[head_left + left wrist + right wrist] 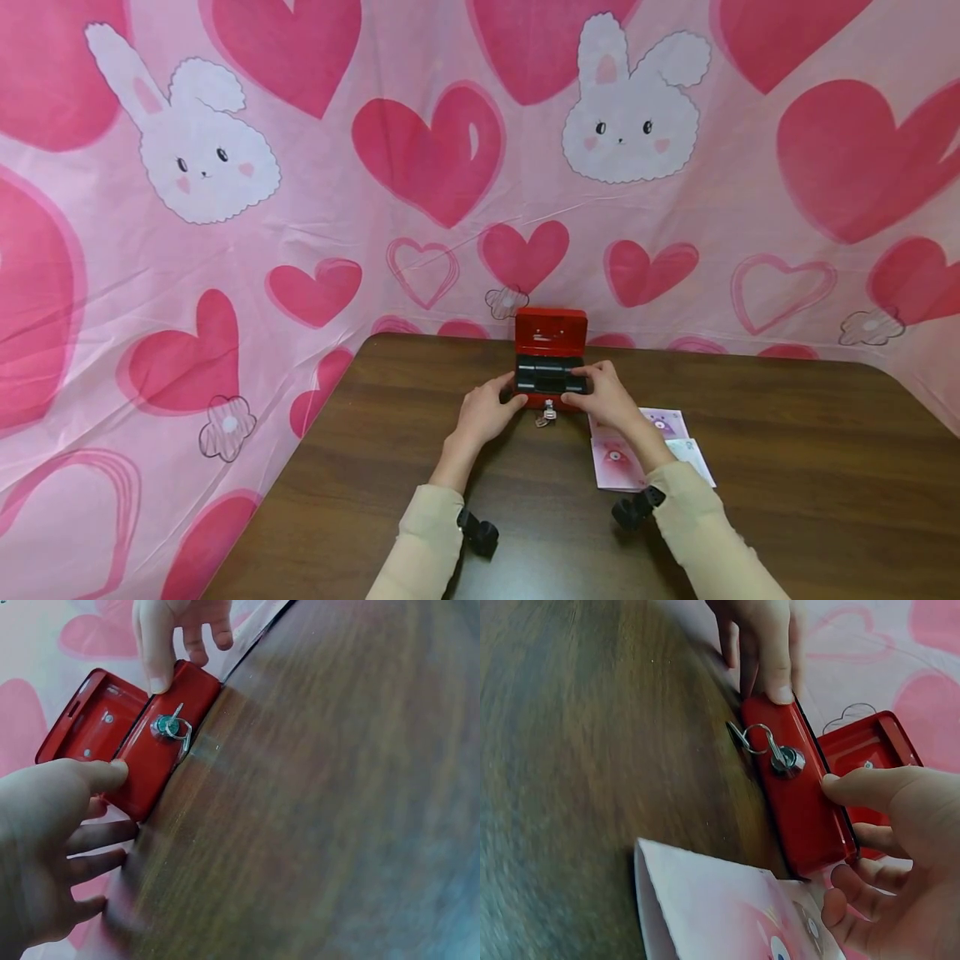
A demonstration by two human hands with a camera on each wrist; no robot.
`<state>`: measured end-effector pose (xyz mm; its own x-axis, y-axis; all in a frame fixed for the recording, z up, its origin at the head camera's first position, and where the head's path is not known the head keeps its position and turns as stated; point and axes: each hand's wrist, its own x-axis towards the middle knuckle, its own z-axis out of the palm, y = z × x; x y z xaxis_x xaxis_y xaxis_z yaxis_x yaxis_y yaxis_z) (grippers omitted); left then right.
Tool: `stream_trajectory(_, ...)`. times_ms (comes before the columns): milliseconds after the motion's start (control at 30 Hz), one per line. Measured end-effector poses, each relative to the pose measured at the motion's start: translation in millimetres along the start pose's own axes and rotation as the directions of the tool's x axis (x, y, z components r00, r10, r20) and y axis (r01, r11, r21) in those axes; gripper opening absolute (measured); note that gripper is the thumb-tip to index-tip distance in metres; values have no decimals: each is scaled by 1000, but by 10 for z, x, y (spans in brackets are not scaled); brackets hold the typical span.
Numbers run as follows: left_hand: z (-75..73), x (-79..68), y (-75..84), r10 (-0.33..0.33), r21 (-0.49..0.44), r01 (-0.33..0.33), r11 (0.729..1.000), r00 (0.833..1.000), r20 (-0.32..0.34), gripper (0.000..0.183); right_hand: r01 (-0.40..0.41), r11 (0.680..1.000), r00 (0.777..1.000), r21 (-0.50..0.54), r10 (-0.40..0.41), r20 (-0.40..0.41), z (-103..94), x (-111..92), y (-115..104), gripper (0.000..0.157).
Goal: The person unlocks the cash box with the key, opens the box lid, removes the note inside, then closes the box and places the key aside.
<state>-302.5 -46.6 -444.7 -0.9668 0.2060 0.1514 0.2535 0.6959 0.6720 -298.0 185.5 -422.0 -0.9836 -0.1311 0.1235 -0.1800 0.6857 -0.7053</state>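
A small red cash box [551, 327] stands at the table's far edge with its lid raised and a black tray [550, 375] inside. A key with a ring [759, 739] sits in the round lock on its front. My left hand [483, 410] holds the box's left end, its thumb at the front rim and its other fingers [97, 866] spread along the side. At the right end, my right hand [609, 400] holds the box with its thumb on the front rim. The right index finger [581, 372] reaches over the tray's right end.
Several folded cards [617, 467] with cartoon faces lie on the brown wooden table [810, 475], under and beside my right forearm. A pink cloth [427, 167] with hearts and rabbits hangs behind the table. Each wrist wears a black camera [478, 533].
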Motion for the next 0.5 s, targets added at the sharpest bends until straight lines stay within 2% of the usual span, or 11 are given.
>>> stream_trajectory(500, -13, -19, 55, -18, 16, 18, 1000, 1000, -2, 54, -70, 997, 996, 30, 71, -49, 116, -70, -78, 57)
